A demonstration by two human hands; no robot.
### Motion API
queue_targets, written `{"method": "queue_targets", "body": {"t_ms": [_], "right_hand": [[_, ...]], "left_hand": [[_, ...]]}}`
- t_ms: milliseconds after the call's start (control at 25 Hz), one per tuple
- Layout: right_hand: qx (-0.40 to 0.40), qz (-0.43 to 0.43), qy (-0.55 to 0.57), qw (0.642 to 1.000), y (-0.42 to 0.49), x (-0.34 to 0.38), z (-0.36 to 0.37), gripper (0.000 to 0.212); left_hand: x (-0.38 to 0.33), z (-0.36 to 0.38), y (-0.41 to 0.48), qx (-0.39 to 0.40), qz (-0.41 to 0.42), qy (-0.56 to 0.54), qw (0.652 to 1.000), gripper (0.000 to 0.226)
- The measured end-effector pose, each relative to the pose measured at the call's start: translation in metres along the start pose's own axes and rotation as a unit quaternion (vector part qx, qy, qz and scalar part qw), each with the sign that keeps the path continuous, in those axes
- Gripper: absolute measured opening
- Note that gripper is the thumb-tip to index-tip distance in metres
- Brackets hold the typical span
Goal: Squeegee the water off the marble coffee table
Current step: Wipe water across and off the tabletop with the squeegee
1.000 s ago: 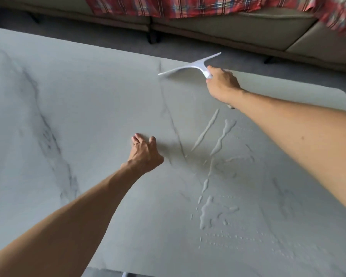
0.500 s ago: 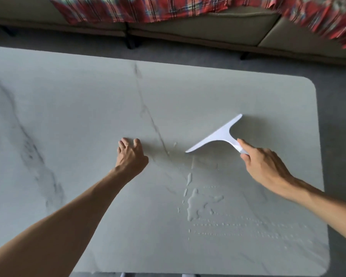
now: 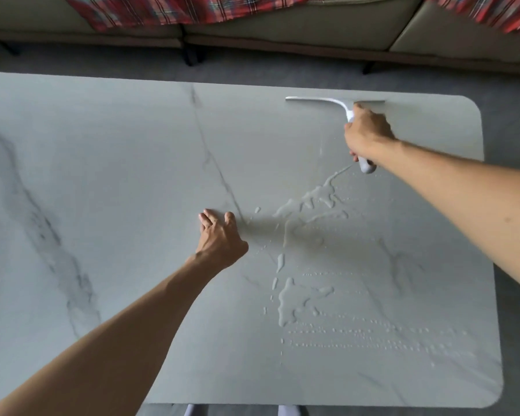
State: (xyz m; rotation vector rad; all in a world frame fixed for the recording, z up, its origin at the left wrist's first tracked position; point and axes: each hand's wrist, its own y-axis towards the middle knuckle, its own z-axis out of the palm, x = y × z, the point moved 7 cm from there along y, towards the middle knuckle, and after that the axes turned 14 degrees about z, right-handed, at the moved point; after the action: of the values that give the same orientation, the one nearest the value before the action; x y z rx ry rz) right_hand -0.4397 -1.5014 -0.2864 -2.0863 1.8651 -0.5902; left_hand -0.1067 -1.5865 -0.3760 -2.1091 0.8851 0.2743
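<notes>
The grey-white marble coffee table [image 3: 102,175] fills the view. My right hand [image 3: 367,133] grips the handle of a white squeegee [image 3: 321,101], whose blade lies along the table's far edge near the right corner. My left hand [image 3: 219,238] rests flat on the marble at the middle, fingers spread. Puddles and streaks of water [image 3: 306,211] lie between the two hands, and more water [image 3: 294,298] with rows of fine droplets sits nearer the front right.
A beige sofa [image 3: 282,22] with a red plaid cloth [image 3: 162,10] runs along the far side, across a strip of grey floor. The table's rounded right corners are in view, with grey floor [image 3: 517,205] beyond the right edge.
My right hand has carried the squeegee from mid-table back up to the far edge near the right corner, and the blade now lies parallel to that edge. My left hand stays planted.
</notes>
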Motion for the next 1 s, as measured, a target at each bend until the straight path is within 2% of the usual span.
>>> {"method": "queue_targets", "body": {"t_ms": [80,200,360,520,640,720,800,1000], "right_hand": [[0.010,-0.049,-0.019,0.999,-0.030,-0.023,0.011,0.027],[0.037,-0.085,-0.029,0.995,-0.089,-0.071,0.023,0.035],[0.099,-0.055,-0.067,0.991,-0.127,-0.104,0.017,0.027],[0.030,-0.020,0.004,0.999,-0.059,-0.055,-0.022,0.020],[0.038,0.047,0.078,0.995,0.000,-0.009,-0.026,0.029],[0.042,0.044,0.065,0.996,0.004,0.011,-0.010,0.032],[0.041,0.001,0.035,0.999,-0.017,0.017,0.015,0.031],[0.064,-0.217,-0.038,0.973,-0.103,0.008,0.076,0.051]], "left_hand": [[0.001,0.001,0.000,0.011,-0.004,-0.005,1.000,0.045],[0.000,0.001,0.000,0.018,-0.009,-0.014,1.000,0.048],[-0.002,0.002,-0.001,0.025,-0.008,-0.013,1.000,0.048],[-0.003,0.005,-0.002,0.024,-0.019,-0.004,1.000,0.053],[-0.005,0.006,-0.001,0.014,-0.030,-0.007,0.999,0.051],[-0.004,0.006,0.000,0.005,-0.023,-0.004,1.000,0.050],[-0.002,0.007,-0.001,0.001,-0.011,0.004,1.000,0.050],[-0.001,0.011,-0.006,-0.013,0.007,0.044,0.999,0.052]]}}
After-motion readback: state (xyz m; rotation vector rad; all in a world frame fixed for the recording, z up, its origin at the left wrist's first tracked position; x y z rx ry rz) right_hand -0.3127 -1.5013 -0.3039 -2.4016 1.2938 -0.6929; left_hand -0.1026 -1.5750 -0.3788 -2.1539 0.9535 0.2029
